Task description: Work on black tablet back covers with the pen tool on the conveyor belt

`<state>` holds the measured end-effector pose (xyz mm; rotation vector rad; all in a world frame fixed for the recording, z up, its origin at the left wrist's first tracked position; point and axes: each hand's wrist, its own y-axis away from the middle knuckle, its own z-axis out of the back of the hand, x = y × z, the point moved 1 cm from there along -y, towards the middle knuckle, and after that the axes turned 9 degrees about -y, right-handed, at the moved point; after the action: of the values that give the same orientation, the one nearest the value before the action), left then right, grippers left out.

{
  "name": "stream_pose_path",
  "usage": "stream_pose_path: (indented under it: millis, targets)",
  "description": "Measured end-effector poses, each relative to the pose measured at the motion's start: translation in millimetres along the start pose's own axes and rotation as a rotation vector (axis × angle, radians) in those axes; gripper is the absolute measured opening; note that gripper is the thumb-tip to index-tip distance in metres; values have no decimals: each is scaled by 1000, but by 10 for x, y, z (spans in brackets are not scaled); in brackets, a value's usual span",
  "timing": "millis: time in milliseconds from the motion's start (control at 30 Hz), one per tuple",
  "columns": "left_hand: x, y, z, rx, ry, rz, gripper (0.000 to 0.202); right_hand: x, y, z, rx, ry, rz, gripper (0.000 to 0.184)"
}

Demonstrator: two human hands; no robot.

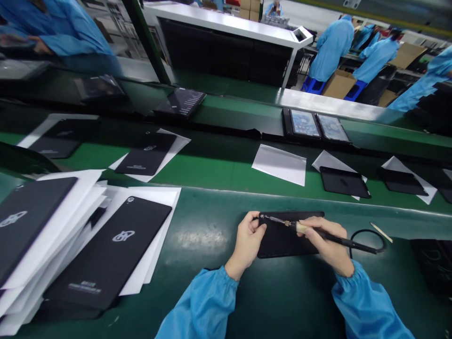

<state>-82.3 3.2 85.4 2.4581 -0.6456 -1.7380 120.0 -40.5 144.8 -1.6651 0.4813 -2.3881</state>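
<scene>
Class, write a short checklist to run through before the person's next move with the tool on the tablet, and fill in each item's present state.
1. Left hand steadies the tablet at its left edge: ok.
2. Right hand grips the tool like a pen: ok.
3. Tool tip is at the tablet's top left corner: ok.
4. Tip touches the tablet: cannot tell.
5. Cable lies clear of the tablet: ok.
6. Tablet lies flat on the mat: ok.

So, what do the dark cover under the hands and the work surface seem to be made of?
The cover looks like matte black plastic: an even, dull surface without glare. The work surface seems to be green rubber or vinyl matting with a soft sheen, shown by the blurred light patch.
</scene>
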Motion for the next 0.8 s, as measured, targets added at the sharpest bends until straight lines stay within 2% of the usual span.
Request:
stream_pose_path:
  millis: [333, 800]
  targets:
    - [-6, -1, 8, -3, -13, 7, 25, -43, 23, -152, -8, -10, -2, 12]
    - [31, -12, 18, -1, -12, -10, 23, -90, 39, -195, 30, -20, 29, 10]
